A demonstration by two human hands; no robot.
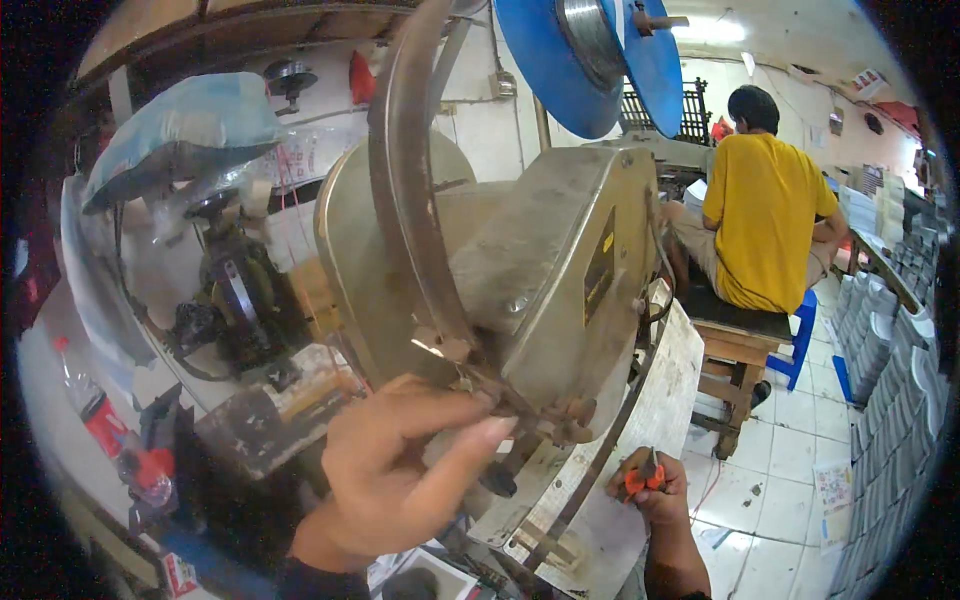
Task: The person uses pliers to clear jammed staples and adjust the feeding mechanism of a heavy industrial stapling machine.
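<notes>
My left hand (400, 465) is at the front of a large grey-green machine (560, 240), just under the lower end of its curved metal arm (400, 180). Thumb and forefinger come together beside small metal parts (470, 375) there. Whatever lies between their tips is too small to make out. In my right hand (660, 495), lower and to the right beside the light worktop, is a small tool with orange handles and dark metal jaws, seemingly pliers (648, 477). Over the machine hangs a blue spool (550, 60) wound with thin metal wire (590, 40).
A person in a yellow shirt (765, 220) sits on a wooden bench (735, 340) at the right, back turned. Tall stacks of grey sheets (890, 400) line the right side. Another dark machine (240, 280) stands left, with a red-labelled bottle (100, 420) nearby.
</notes>
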